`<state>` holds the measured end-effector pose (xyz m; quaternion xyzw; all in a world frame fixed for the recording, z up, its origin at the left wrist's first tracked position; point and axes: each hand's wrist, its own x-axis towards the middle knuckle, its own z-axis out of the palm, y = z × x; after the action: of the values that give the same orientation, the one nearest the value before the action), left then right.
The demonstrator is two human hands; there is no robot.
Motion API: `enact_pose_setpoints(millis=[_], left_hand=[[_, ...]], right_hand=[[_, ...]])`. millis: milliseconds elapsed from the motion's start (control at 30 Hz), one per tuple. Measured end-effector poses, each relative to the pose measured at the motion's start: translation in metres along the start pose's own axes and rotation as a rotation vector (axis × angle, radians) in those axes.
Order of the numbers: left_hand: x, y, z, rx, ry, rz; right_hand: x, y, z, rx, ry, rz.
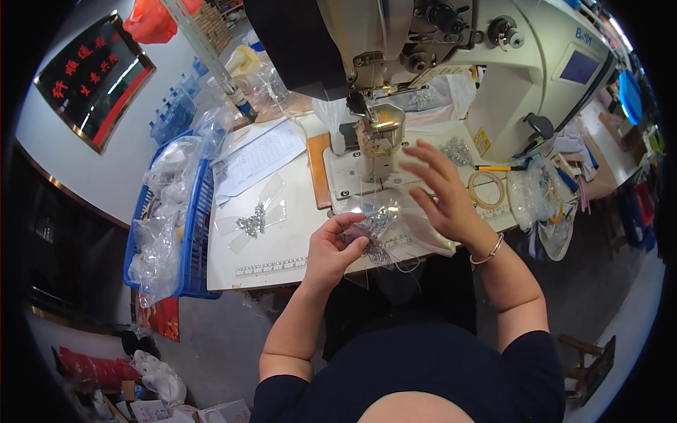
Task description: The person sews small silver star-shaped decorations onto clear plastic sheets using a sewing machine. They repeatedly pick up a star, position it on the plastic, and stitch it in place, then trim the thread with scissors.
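Observation:
My left hand (pixel 331 248) pinches a clear plastic piece studded with silvery stones (pixel 375 229), its thumb pressed on top, at the front edge of the table. Fingers spread, my right hand (pixel 443 192) is raised to the right of that piece and holds nothing. Just beyond both hands stands an industrial sewing machine (pixel 546 60); its needle area is partly hidden by a shiny metal part (pixel 384 127). On the tabletop to the left lies a similar clear piece with silvery stones (pixel 252 220), apart from my hands.
A blue basket (pixel 194 240) of plastic-wrapped goods stands against the table's left side. Written paper sheets (pixel 261 158) lie near it. A tape roll (pixel 486 190), a yellow-black pen-like tool (pixel 499 168) and clear bags (pixel 532 197) are on the right. A printed ruler (pixel 271 268) runs along the front edge.

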<state>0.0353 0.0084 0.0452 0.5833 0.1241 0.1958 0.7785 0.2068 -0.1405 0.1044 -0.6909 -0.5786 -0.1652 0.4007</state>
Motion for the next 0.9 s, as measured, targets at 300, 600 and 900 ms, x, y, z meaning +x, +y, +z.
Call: enact_pose_setpoints(millis=[300,600,900], left_hand=[[-0.006,-0.024,0.010,-0.117,0.153,0.299],[0.001,-0.048,0.030,-0.422,0.240,0.316],[0.010,-0.033,0.028,-0.567,0.416,0.406]], right_hand=[[-0.029,0.007,0.030,1.136,-0.291,0.552],[0.017,0.007,0.010,1.085,-0.608,0.512],[-0.010,0.018,-0.005,0.854,-0.564,0.499]])
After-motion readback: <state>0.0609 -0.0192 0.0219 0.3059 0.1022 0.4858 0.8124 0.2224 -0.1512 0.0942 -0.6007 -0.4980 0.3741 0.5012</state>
